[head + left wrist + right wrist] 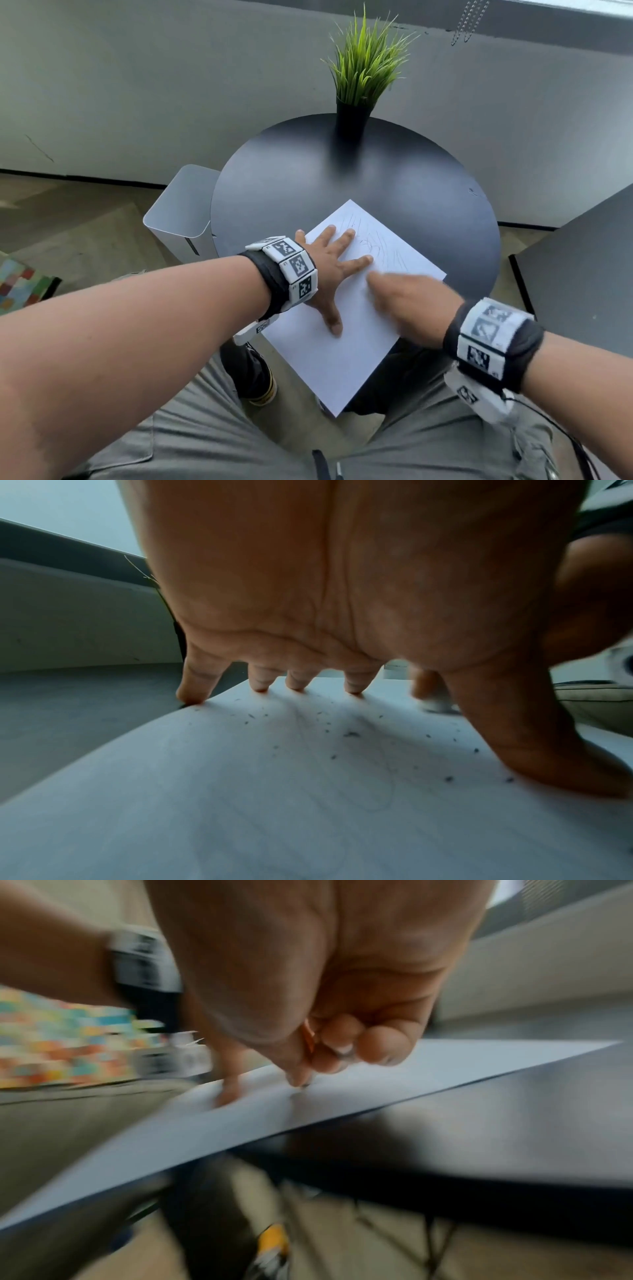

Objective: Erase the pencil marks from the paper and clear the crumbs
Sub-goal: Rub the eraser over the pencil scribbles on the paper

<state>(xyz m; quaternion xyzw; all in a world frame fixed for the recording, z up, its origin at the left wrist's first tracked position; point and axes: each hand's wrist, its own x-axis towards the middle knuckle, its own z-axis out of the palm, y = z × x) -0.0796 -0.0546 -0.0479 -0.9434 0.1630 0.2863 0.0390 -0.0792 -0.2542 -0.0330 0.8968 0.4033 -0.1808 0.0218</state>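
Observation:
A white sheet of paper (342,335) lies on the round black table (342,178), its near corner hanging over the edge. Pencil scribbles (376,240) cover its far part. Dark eraser crumbs (351,734) are scattered on the sheet. My left hand (329,263) presses flat on the paper with its fingers spread. My right hand (380,284), blurred with motion, is over the sheet just right of the left thumb. Its curled fingers (342,1042) pinch a small eraser, whose white end (433,703) touches the paper.
A potted green grass plant (363,68) stands at the table's far edge. A white bin (178,209) sits on the floor to the left. Another dark tabletop (582,274) is at the right. My legs and a shoe (260,383) are below the near edge.

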